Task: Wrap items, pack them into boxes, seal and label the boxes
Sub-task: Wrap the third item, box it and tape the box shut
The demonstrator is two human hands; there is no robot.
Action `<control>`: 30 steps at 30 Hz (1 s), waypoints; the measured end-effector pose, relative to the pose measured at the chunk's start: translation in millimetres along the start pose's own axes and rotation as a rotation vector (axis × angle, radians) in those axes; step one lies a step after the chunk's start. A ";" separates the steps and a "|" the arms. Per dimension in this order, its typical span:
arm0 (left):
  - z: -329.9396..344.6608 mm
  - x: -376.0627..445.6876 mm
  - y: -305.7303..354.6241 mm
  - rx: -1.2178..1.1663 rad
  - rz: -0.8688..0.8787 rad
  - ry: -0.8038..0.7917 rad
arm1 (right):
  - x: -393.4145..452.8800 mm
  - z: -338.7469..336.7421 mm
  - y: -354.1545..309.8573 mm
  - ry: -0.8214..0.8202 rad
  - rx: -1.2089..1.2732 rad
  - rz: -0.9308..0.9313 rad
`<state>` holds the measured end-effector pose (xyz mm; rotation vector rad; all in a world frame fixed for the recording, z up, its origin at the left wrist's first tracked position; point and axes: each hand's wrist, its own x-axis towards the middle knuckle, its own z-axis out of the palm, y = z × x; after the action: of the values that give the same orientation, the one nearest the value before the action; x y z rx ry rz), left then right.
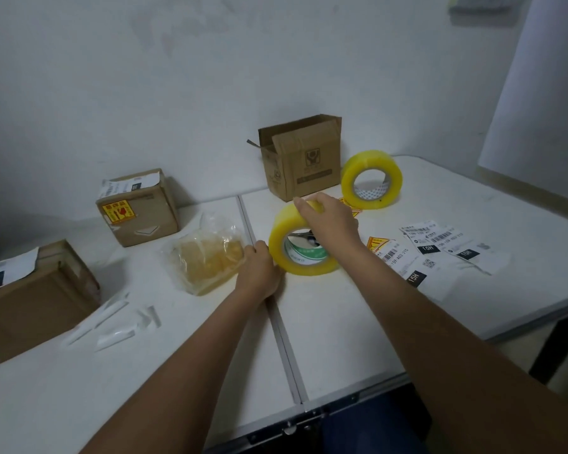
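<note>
The person stands over the white folding table (341, 322) with both hands on the nearer roll of yellow tape (300, 244); the right hand (332, 221) curls over its top edge to steady it on its rim, while the left hand (259, 268) sits against its lower left side, fingers bent at the surface, seemingly hunting for the loose end; whether it has pinched the end I cannot tell. To do this well, I judge the right hand should hold the roll firm while a left fingernail lifts the end and draws it off straight, so the strip does not split. Just left of the roll lies the plastic-wrapped item (207, 260); the open cardboard box (300, 157) waits behind, a second tape roll (371, 180) beside it. Two sealed boxes (138, 208) stand left; one bears a yellow and red sticker, its characters unreadable. The shipping labels (440, 244) on the right show "15H" and barcode digits like "159 403 210".
</note>
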<state>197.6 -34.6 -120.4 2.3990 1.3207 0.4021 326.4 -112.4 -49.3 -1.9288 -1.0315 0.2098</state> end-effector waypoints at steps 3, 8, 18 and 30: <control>-9.0 -12.1 -0.1 0.008 0.008 -0.040 | -2.7 1.6 -0.6 0.006 -0.021 -0.017; -66.7 -31.5 -6.1 0.198 0.362 0.164 | -4.7 -2.1 -6.1 -0.013 -0.050 -0.028; -124.8 -8.7 -79.6 0.280 0.058 -0.082 | -9.1 1.1 -37.7 0.104 -0.121 -0.259; -140.3 -23.5 -78.5 -0.279 0.014 0.071 | -14.5 5.8 -84.8 -0.174 0.273 -0.202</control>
<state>68.3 9.5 -32.5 2.1807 1.1906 0.6365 265.3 -99.2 10.1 -1.5713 -1.2360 0.3877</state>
